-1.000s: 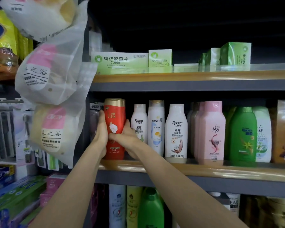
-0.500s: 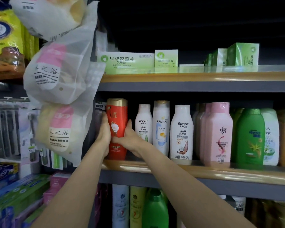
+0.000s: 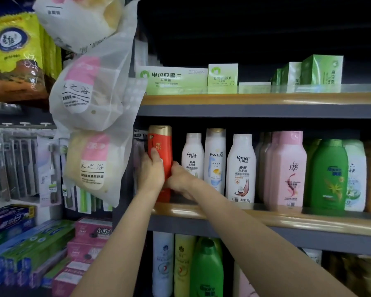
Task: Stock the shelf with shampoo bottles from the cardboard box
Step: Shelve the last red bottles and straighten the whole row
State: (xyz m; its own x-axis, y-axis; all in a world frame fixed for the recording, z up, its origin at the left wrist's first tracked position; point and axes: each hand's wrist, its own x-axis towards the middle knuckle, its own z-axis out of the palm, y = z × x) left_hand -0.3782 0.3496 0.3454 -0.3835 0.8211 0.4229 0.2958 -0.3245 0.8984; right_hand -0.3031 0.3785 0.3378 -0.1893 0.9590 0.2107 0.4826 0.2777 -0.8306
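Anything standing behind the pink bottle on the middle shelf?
Behind the pink bottle, matching pink bottles line up toward the back. How many, and what lies deeper, is covered and dark.

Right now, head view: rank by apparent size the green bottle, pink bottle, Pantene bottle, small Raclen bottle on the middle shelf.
1-2. green bottle and pink bottle: too alike to rank.
3. Pantene bottle.
4. small Raclen bottle, set slightly back, so unsure.
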